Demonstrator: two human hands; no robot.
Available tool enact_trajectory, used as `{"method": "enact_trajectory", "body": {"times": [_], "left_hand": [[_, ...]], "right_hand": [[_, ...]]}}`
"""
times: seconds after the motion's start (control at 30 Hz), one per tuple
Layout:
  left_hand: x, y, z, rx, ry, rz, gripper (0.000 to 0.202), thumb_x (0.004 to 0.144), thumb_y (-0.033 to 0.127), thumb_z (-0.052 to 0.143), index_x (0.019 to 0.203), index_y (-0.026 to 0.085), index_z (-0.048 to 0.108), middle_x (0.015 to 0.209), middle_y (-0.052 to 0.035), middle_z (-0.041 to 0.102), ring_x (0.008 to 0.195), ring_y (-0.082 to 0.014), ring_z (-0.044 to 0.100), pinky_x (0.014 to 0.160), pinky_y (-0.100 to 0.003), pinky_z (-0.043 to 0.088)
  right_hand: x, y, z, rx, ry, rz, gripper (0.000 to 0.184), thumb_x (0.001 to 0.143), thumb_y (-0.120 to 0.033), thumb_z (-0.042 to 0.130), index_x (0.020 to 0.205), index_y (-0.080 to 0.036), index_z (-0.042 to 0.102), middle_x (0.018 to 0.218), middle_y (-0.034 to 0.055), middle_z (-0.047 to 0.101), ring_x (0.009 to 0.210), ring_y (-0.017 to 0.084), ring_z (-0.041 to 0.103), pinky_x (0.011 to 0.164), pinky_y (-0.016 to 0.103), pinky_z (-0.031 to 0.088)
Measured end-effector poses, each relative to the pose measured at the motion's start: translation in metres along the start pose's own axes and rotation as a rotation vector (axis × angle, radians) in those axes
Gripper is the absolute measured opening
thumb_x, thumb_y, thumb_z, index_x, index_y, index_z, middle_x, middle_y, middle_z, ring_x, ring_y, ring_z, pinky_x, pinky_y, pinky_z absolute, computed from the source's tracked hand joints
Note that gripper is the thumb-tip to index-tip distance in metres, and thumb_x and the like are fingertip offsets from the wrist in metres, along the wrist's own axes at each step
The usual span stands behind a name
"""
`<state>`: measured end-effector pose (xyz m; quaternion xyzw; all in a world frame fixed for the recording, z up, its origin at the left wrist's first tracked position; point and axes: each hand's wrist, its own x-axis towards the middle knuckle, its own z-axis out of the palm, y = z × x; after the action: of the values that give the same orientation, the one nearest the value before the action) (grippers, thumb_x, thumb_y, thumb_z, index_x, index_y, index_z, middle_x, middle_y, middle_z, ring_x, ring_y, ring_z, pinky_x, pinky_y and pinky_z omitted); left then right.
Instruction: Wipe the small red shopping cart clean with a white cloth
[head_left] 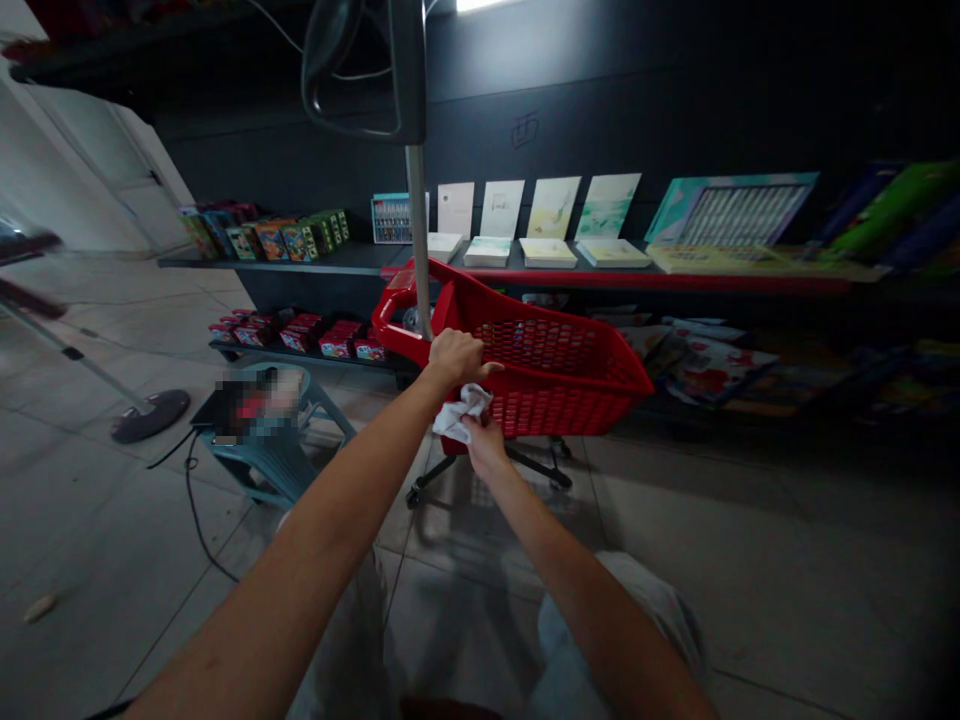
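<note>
A red plastic shopping trolley [555, 365] on small wheels stands on the tiled floor in front of me. Its grey metal handle pole [418, 230] rises up to a dark handle [360, 70] at the top of the view. My left hand [454, 357] is closed around the bottom of that pole at the basket's near rim. Just below it, my right hand [484, 440] holds a crumpled white cloth [463, 410] against the near side of the basket.
A dark shelf [315, 262] along the wall carries sketch pads, paint sets and colourful boxes, with red boxes on a lower shelf. A teal plastic stool [281, 455] stands left of the trolley, a cable trailing from it. A floor stand base [150, 415] sits at far left.
</note>
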<state>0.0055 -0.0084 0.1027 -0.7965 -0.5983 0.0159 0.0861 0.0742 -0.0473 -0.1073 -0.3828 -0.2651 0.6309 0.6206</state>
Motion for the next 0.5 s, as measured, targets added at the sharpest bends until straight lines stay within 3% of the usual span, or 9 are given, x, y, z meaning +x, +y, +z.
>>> {"method": "enact_trajectory", "body": {"times": [0.17, 0.33, 0.5], "left_hand": [[0.001, 0.002, -0.003, -0.017, 0.004, 0.006, 0.072, 0.093, 0.074, 0.048, 0.111, 0.012, 0.081, 0.108, -0.0210, 0.077, 0.105, -0.0329, 0.071, 0.084, -0.037, 0.044], [0.007, 0.000, 0.004, -0.039, 0.023, 0.035, 0.077, 0.092, 0.075, 0.046, 0.110, 0.009, 0.081, 0.109, -0.0232, 0.076, 0.106, -0.0356, 0.069, 0.087, -0.040, 0.044], [0.014, 0.000, 0.010, -0.059, 0.024, 0.030, 0.079, 0.092, 0.077, 0.043, 0.111, 0.010, 0.080, 0.112, -0.0225, 0.075, 0.108, -0.0345, 0.068, 0.091, -0.040, 0.042]], "right_hand": [[0.012, -0.048, -0.028, 0.082, 0.165, -0.037, 0.037, 0.061, -0.013, 0.076, 0.097, -0.016, 0.067, 0.086, 0.0013, 0.076, 0.074, 0.015, 0.073, 0.069, 0.025, 0.063], [0.038, -0.108, -0.084, 0.000, 0.399, -0.140, 0.033, 0.062, -0.016, 0.082, 0.092, -0.015, 0.066, 0.079, -0.0008, 0.073, 0.067, 0.012, 0.070, 0.061, 0.019, 0.061], [0.066, -0.154, -0.140, -0.049, 0.702, -0.277, 0.024, 0.073, -0.020, 0.078, 0.091, -0.015, 0.063, 0.089, 0.0035, 0.073, 0.077, 0.015, 0.074, 0.060, 0.019, 0.062]]}}
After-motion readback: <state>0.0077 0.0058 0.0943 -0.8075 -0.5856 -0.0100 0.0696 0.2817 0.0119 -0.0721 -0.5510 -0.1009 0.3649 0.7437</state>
